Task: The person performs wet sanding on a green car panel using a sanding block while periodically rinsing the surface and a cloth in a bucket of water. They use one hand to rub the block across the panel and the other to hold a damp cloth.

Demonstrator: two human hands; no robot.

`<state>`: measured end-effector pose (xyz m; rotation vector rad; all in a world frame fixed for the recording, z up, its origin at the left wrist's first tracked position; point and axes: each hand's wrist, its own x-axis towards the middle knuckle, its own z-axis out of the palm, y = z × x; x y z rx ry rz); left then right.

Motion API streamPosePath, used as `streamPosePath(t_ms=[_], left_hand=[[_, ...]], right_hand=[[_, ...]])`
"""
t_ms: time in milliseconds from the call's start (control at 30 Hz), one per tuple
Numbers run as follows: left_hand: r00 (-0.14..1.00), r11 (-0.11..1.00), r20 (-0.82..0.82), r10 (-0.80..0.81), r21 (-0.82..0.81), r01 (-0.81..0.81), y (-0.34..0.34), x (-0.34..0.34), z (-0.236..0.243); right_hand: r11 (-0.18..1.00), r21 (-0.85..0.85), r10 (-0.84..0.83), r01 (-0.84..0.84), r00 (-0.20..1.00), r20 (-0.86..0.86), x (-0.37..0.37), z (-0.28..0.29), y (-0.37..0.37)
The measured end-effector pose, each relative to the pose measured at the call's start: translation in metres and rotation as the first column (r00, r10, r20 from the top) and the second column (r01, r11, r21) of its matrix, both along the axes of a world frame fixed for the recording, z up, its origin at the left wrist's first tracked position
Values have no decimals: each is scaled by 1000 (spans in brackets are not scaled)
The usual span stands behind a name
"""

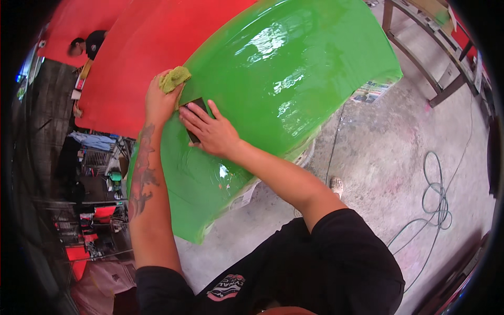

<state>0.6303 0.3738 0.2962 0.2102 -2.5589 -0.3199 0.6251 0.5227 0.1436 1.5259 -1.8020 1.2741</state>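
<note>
A large glossy green panel [315, 68], curved like a car hood, stretches out in front of me with a wet sheen. My left hand [160, 100] is closed around a crumpled yellow-green cloth [175, 79] at the panel's left side, beside a red surface. Just right of it, my right hand [212, 131] presses on a dark, flat rectangular sanding block [198, 103], its fingers laid over the block and its thumb apart. The block rests on the green surface, and my palm and fingers hide part of it.
A big red panel [126, 68] lies beyond the green one, with another person [94, 44] bent over at its far left. Newspaper [370, 92] shows under the green panel's right edge. A looped hose [438, 205] lies on the concrete floor near a metal-framed table [446, 92].
</note>
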Motion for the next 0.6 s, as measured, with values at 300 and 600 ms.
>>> streamPosePath(t_ms=[300,600], left_hand=[[995,995,50,90,-46,-88,32,-2,7],[985,989,127,117,-110,-103,20,12,8]], right_hand=[[652,78,-738,754,609,290,-213,16,94],[883,240,-440,403,889,125,-101,-38,125]])
